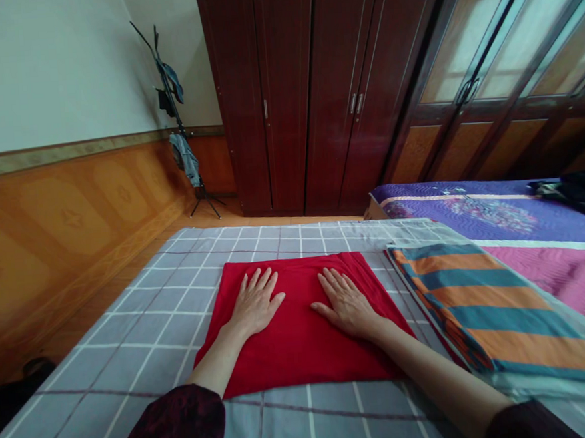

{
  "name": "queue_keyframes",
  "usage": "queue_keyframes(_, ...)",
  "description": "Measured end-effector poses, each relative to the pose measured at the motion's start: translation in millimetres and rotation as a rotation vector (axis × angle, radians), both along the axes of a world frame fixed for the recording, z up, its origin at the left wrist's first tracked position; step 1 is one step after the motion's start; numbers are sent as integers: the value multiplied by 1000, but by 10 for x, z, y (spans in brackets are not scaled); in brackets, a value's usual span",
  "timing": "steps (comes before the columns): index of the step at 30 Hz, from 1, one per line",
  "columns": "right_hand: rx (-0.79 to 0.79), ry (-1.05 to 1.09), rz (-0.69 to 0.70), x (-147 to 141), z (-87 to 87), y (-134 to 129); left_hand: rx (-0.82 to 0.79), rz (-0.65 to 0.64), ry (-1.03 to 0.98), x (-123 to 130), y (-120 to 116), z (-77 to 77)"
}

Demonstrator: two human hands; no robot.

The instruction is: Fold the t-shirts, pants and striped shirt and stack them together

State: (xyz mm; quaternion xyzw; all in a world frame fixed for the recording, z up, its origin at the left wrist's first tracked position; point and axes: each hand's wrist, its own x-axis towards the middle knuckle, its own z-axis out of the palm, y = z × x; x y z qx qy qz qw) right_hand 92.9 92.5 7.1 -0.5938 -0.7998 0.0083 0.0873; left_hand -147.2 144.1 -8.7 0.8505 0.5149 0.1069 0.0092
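A folded red cloth (pixel 301 338) lies flat on a grey checked bed cover (pixel 131 344). My left hand (pixel 255 303) rests palm down on the cloth's left half, fingers spread. My right hand (pixel 346 305) presses on its right half in the same way, and neither hand grips anything. The far edge of the cloth lies just beyond my fingertips. To the right, a folded orange and teal striped blanket (pixel 489 305) lies close to the cloth without touching my hands.
A second bed with a purple and pink quilt (pixel 493 218) stands to the right, with a dark garment (pixel 576 192) on it. Ahead are a dark wooden wardrobe (pixel 313 91) and a coat stand (pixel 180 127) hung with clothes. Wood panelling (pixel 73 234) lines the left wall.
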Motion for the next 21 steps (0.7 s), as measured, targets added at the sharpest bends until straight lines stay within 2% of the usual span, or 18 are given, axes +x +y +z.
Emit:
queue_keyframes(3, 29, -33, -117, 322, -20, -75, -24, -1, 8, -12, 12, 40)
queue_keyframes(5, 51, -28, -119, 399, -27, -220, -48, 13, 16, 16, -11, 102)
queue_keyframes(7, 71, -1, -45, 358, -30, -402, -76, 22, 19, 102, -95, 185)
queue_keyframes(9, 68, 34, 65, 255, -35, -562, -94, -34, 4, 253, -252, 266)
queue_keyframes(11, 48, 61, 152, 157, -42, -658, -102, -178, -28, 441, -453, 316)
queue_keyframes(14, 34, 73, 208, 100, -52, -683, -156, -370, -58, 665, -699, 317)
queue_keyframes(17, 44, 73, 220, 122, -56, -656, -246, -390, -43, 718, -760, 291)
queue_keyframes(21, 13, 67, 212, 142, -11, -657, -271, -365, -24, 629, -703, 283)
